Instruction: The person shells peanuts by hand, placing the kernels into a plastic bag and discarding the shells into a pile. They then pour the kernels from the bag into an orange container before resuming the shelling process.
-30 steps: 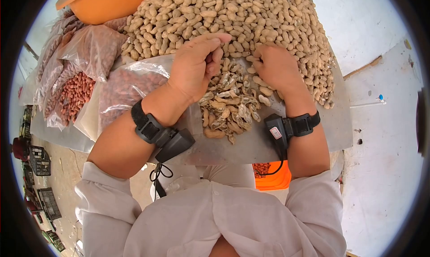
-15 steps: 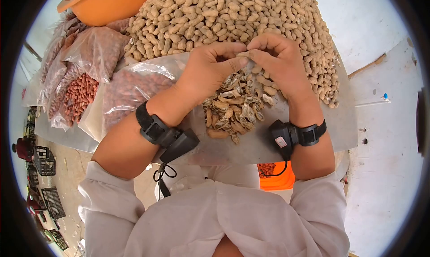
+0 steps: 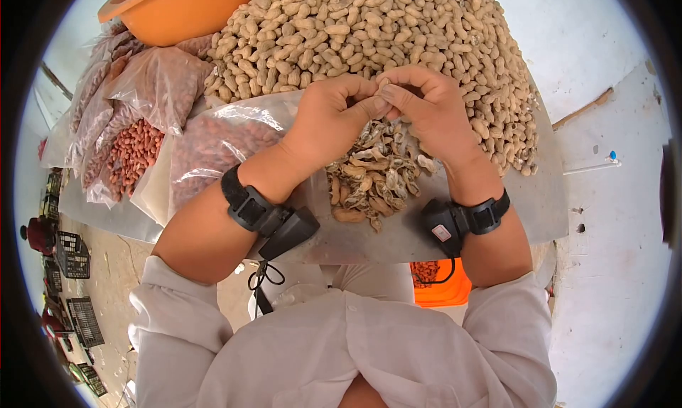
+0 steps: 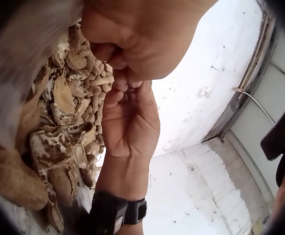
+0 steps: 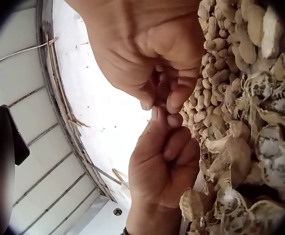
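Both hands meet fingertip to fingertip over a heap of broken peanut shells (image 3: 373, 170). My left hand (image 3: 323, 124) and right hand (image 3: 440, 113) pinch one small peanut (image 3: 384, 85) between thumbs and forefingers. Most of it is hidden by the fingers. In the left wrist view the right hand (image 4: 130, 122) faces up with its fingers bent in. From the right wrist, the left hand (image 5: 159, 166) shows its thumb against the other hand's fingertips. Behind them rises a large pile of unshelled peanuts (image 3: 355, 24).
Clear plastic bags of red peanut kernels (image 3: 135, 152) lie on the left, by an orange basin (image 3: 167, 17). Under the metal tabletop's front edge (image 3: 355, 251) an orange container (image 3: 447, 283) holds red kernels. Black crates (image 3: 85, 323) stand on the floor.
The right hand has come from the peanut pile to meet the left hand, which moved right from beside the shells. Since half a second ago both have shifted slightly, still holding the peanut.
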Motion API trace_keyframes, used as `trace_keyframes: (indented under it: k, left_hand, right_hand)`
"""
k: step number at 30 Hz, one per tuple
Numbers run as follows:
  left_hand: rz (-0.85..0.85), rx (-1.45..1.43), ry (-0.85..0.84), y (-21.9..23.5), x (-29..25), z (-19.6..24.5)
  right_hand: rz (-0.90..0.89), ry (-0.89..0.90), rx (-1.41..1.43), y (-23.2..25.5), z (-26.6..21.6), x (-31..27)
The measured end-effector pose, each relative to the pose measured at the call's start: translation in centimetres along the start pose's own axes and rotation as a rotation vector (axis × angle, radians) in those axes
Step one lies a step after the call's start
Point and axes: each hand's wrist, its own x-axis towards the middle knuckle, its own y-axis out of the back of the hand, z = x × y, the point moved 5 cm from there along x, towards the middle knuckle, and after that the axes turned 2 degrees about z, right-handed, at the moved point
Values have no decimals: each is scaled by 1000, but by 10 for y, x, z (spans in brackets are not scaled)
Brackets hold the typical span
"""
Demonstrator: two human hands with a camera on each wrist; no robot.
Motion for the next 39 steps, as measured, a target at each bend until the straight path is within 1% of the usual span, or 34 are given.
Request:
trace_keyframes:
  k: [3, 6, 9, 12, 15, 18, 21, 27, 30, 33, 36, 39]
  left_hand:
    - [-8, 64, 28, 0, 0, -2]
    - [73, -116, -32, -2, 1, -4]
    - [60, -211, -15, -3, 1, -3]
    - [44, -372, 124, -1, 0, -3]
    - [47, -457, 151, -2, 0, -4]
    - [59, -454, 176, -3, -1, -5]
    - [86, -608, 257, -4, -1, -15]
    - [53, -867, 308, -6, -1, -19]
    - [11, -1052, 363, -8, 1, -21]
    - [24, -1085, 379, -9, 2, -22]
    - [-41, -1149, 366, -8, 3, -20]
    - [-67, -1164, 361, -9, 3, -19]
  right_hand:
    - [7, 45, -44, -2, 4, 1]
    - [17, 83, -97, -2, 4, 1]
    - [55, 28, 40, -4, 8, 1]
    - [72, 17, 256, -7, 10, 0]
    - [79, 10, 354, -9, 12, -1]
    - [84, 11, 380, -9, 15, 0]
    - [78, -6, 438, -9, 17, -1]
    - [89, -18, 527, -10, 16, -1]
    - [86, -19, 522, -10, 16, 0]
    - [84, 1, 476, -10, 15, -1]
    - [91, 43, 360, -9, 11, -1]
    - [87, 118, 272, -9, 5, -1]
